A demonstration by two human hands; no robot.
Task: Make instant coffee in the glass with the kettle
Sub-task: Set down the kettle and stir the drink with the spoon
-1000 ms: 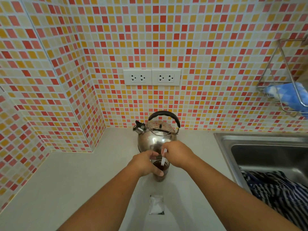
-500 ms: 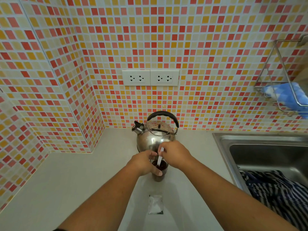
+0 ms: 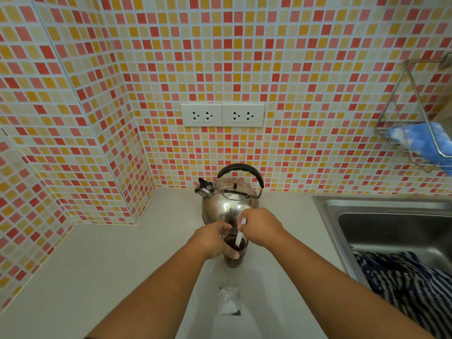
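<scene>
A small glass [image 3: 235, 261] of dark brown coffee stands on the pale counter, just in front of a shiny steel kettle [image 3: 228, 204] with a black handle. My left hand [image 3: 212, 242] wraps around the glass from the left. My right hand [image 3: 260, 230] pinches a white stirring stick [image 3: 239, 234] whose lower end dips into the coffee. The kettle's lid is on and its spout points left.
A clear sachet [image 3: 229, 301] with white powder lies on the counter near me. A steel sink [image 3: 391, 223] with a striped cloth [image 3: 411, 285] in it is at the right. A wire rack [image 3: 415, 133] with a blue sponge hangs on the tiled wall.
The white stick has shifted inside the glass, from the right side toward the left and back to the middle, as my right hand moves it. My left hand stays on the glass.
</scene>
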